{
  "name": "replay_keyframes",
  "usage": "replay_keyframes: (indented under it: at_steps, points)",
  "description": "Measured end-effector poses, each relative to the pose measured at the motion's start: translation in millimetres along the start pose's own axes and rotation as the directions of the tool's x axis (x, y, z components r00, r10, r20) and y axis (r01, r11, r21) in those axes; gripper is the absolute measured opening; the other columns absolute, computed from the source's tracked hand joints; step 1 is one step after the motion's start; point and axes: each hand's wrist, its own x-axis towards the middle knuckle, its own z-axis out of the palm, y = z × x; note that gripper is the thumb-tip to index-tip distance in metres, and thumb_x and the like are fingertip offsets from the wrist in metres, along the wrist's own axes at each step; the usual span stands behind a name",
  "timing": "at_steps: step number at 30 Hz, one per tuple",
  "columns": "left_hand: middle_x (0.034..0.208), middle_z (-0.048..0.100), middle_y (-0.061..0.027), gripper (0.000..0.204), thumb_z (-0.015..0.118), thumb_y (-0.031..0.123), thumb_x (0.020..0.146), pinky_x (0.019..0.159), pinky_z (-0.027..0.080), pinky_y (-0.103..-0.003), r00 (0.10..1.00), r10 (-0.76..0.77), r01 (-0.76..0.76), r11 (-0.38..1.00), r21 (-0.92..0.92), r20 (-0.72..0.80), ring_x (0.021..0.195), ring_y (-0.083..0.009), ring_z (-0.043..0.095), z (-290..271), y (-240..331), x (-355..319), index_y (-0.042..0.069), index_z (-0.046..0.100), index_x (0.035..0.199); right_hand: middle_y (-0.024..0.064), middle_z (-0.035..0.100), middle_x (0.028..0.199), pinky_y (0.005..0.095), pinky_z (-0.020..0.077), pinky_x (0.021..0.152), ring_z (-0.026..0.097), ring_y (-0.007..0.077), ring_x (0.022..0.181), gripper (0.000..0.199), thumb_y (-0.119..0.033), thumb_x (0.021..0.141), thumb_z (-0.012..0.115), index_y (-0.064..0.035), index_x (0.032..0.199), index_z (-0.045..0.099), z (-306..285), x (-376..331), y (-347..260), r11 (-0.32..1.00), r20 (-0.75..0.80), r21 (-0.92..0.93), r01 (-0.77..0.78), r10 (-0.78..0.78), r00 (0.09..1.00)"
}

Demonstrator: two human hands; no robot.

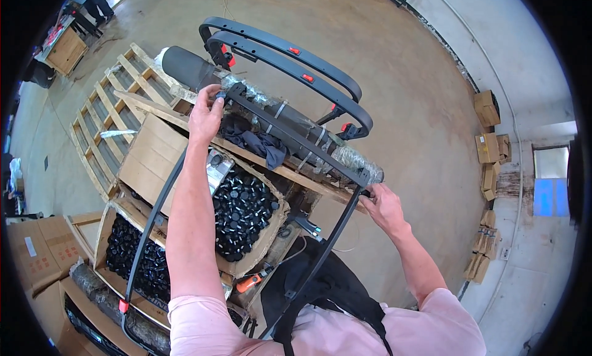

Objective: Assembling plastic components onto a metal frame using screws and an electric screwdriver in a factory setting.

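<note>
A dark metal tube frame [295,134] stretches across in front of me, its crossbar resting on or just above a padded beam and its side tubes running back toward my body. At the frame's far-left corner my left hand [205,114] is closed, thumb and fingers pinching a small black cap [220,95]. My right hand [383,207] is closed at the right corner, its fingertips around another small black cap [365,194], mostly hidden. Loose black caps [242,211] of the same look, with short stems, fill a cardboard box [280,203] between my arms.
A second box of black parts [137,254] stands left. Behind the crossbar lie a film-wrapped padded beam [290,118], a dark cloth [256,140] and another curved tube frame [277,54] with red clips. An orange-handled tool [248,284] lies near me. A wooden pallet [117,103] is far left.
</note>
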Motion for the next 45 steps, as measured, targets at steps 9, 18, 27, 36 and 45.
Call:
replay_keyframes:
  at_steps: [9, 18, 27, 36, 45]
  points:
    - [0.124, 0.067, -0.0072, 0.028, 0.057, 0.019, 0.105, 0.102, 0.050, -0.035, 0.985, 0.172, -0.172, 0.972, 0.162, 0.014, 0.114, -0.0251, 0.066, 0, -9, 2, 0.021, 0.074, 0.127, 0.0158, 0.076, 0.096, 0.0455, 0.0581, 0.078, 0.075, 0.0346, 0.089, 0.029, -0.029, 0.095, 0.074, -0.0056, 0.112, 0.070, 12, 5, -1, 0.999, -0.100, -0.040, 0.033, -0.037, 0.994]
    - [0.123, 0.067, -0.0042, 0.026, 0.066, 0.028, 0.101, 0.095, 0.053, -0.036, 0.999, 0.026, -0.031, 0.969, 0.244, 0.026, 0.103, -0.0208, 0.067, -3, 1, 1, 0.025, 0.075, 0.125, 0.0183, 0.074, 0.084, 0.0505, 0.0573, 0.077, 0.074, 0.0394, 0.085, 0.037, -0.035, 0.092, 0.074, -0.0009, 0.106, 0.069, -13, 5, -19, 0.986, 0.173, -0.097, -0.137, 0.152, 0.973]
    - [0.123, 0.068, -0.0061, 0.028, 0.061, 0.023, 0.104, 0.096, 0.052, -0.037, 0.997, -0.054, 0.053, 0.999, 0.014, 0.054, 0.104, -0.0217, 0.068, 0, 2, 2, 0.019, 0.072, 0.130, 0.0223, 0.073, 0.081, 0.0532, 0.0571, 0.076, 0.073, 0.0424, 0.083, 0.044, -0.040, 0.098, 0.067, -0.0009, 0.117, 0.061, -5, 17, -15, 0.911, 0.143, -0.390, -0.133, 0.203, 0.969]
    - [0.122, 0.072, -0.0087, 0.029, 0.054, 0.019, 0.108, 0.103, 0.050, -0.036, 0.995, 0.098, -0.094, 0.983, 0.157, -0.023, 0.116, -0.0231, 0.068, -4, -12, 3, 0.013, 0.067, 0.134, 0.0258, 0.074, 0.091, 0.0561, 0.0575, 0.078, 0.073, 0.0460, 0.087, 0.046, -0.041, 0.102, 0.061, 0.0024, 0.114, 0.058, -5, 16, -19, 0.965, 0.168, -0.262, -0.020, 0.066, 0.984]
    - [0.115, 0.064, -0.0069, 0.032, 0.072, 0.030, 0.098, 0.092, 0.053, -0.037, 0.999, 0.024, -0.009, 0.956, 0.293, -0.047, 0.098, -0.0219, 0.066, -3, -1, -7, 0.019, 0.071, 0.128, 0.0244, 0.075, 0.090, 0.0502, 0.0596, 0.075, 0.075, 0.0407, 0.086, 0.056, -0.052, 0.098, 0.063, 0.0024, 0.108, 0.067, -24, 15, -50, 0.892, 0.137, -0.447, 0.067, -0.006, 0.991]
